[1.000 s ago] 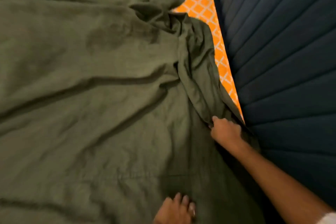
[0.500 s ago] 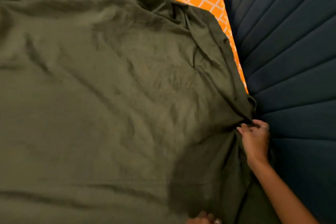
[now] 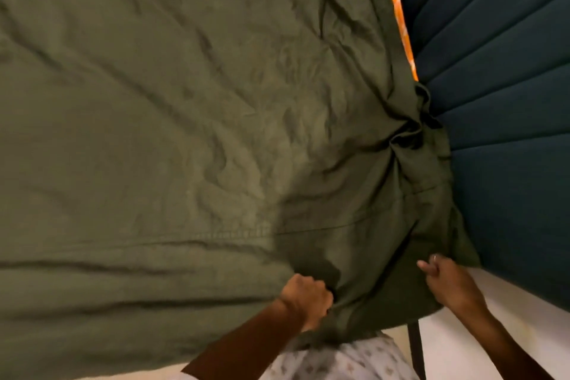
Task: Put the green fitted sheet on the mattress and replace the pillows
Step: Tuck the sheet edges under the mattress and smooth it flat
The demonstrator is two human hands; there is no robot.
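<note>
A big bed fills the head view, with a dark blue padded headboard standing along its right side. The headboard has long soft ribs. At the bottom right there is a pale floor.

The green fitted sheet lies spread over most of the bed. It is wrinkled, and it bunches up in folds near the headboard. A thin strip of orange patterned cover peeks out between the sheet and the headboard, near the top.

The sheet's near corner hangs down over the bed's corner at the bottom. The left hand is at this corner, and its fingers are curled tight round a bunch of green cloth. The right hand is just beside the same corner, on the headboard side. Its fingers are curled too and touch the edge of the sheet, with a ring on one finger. It looks like they pinch the cloth, but the hand is a bit blurred.

Below the hands is a bit of light spotted clothing.
</note>
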